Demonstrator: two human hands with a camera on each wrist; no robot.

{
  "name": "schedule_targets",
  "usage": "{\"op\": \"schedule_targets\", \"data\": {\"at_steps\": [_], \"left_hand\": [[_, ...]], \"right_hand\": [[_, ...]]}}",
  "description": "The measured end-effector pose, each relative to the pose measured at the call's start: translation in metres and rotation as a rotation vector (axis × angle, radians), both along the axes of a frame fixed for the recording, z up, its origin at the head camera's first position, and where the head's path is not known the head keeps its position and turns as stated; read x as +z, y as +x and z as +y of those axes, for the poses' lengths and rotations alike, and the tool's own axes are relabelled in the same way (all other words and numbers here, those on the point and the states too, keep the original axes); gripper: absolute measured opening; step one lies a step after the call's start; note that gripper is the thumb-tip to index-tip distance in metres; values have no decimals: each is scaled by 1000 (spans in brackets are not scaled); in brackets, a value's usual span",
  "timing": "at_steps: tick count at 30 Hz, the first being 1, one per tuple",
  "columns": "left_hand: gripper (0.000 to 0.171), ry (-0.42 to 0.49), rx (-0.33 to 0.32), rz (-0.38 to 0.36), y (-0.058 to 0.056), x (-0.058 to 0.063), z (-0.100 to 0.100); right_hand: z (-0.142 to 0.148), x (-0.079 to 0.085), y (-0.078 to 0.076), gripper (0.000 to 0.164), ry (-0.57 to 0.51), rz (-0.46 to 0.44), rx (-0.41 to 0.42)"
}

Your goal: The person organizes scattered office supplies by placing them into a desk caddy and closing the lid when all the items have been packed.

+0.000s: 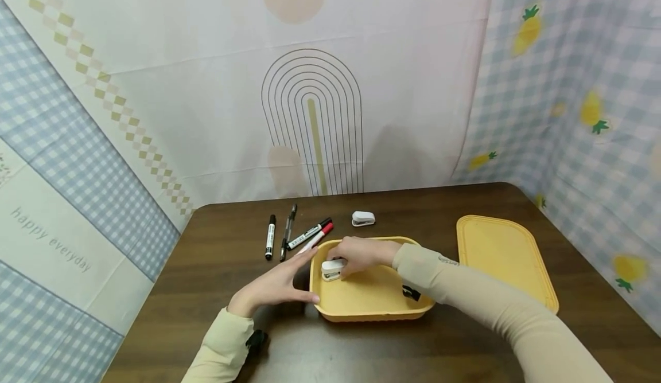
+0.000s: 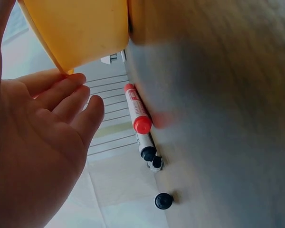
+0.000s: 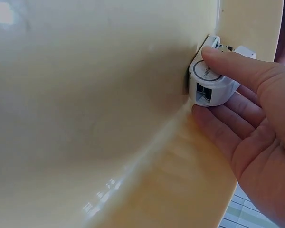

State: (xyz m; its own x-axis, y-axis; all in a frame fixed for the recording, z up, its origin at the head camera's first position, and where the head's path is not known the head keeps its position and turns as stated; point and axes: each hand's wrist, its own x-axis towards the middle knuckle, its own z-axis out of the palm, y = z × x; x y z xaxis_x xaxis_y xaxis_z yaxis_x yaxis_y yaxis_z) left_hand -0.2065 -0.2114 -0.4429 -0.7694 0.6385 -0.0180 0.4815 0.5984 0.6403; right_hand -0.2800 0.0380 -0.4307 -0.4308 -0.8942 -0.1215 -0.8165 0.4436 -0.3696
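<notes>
Inside a yellow plastic bin [image 1: 372,316], near its left end, my right hand [image 1: 361,254] pinches a white mini stapler [image 1: 331,269]. In the right wrist view the thumb lies on top of the stapler [image 3: 205,85], with the fingers beneath and behind it, close to the bin's corner. My left hand [image 1: 276,284] is spread against the bin's left end, fingertips at the rim and thumb at the near left corner. The left wrist view shows its fingers [image 2: 61,90] loosely extended, touching the bin's outer edge [image 2: 69,70].
Behind the bin lies another white mini stapler [image 1: 363,218]. To the back left are a black-capped marker [image 1: 270,238], a dark pen [image 1: 288,233], another black-capped marker [image 1: 308,234] and a red-capped marker [image 1: 317,238]. A yellow lid [image 1: 506,262] lies at the right on the brown table [image 1: 206,274].
</notes>
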Motion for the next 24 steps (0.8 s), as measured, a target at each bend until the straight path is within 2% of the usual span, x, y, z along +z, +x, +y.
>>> {"op": "schedule_targets", "data": {"at_steps": [5, 8, 13, 19, 24], "left_hand": [[107, -3, 27, 3, 1, -2, -2], [105, 6, 33, 10, 1, -3, -4], [105, 14, 30, 6, 4, -5, -7], [105, 27, 24, 31, 1, -5, -5], [107, 10, 3, 24, -2, -5, -1]], "right_hand": [[0, -2, 0, 31, -33, 21, 4], [2, 3, 0, 33, -60, 27, 10], [10, 28, -3, 32, -126, 0, -23], [30, 60, -23, 31, -213, 32, -139], [48, 76, -39, 33, -261, 40, -264]]}}
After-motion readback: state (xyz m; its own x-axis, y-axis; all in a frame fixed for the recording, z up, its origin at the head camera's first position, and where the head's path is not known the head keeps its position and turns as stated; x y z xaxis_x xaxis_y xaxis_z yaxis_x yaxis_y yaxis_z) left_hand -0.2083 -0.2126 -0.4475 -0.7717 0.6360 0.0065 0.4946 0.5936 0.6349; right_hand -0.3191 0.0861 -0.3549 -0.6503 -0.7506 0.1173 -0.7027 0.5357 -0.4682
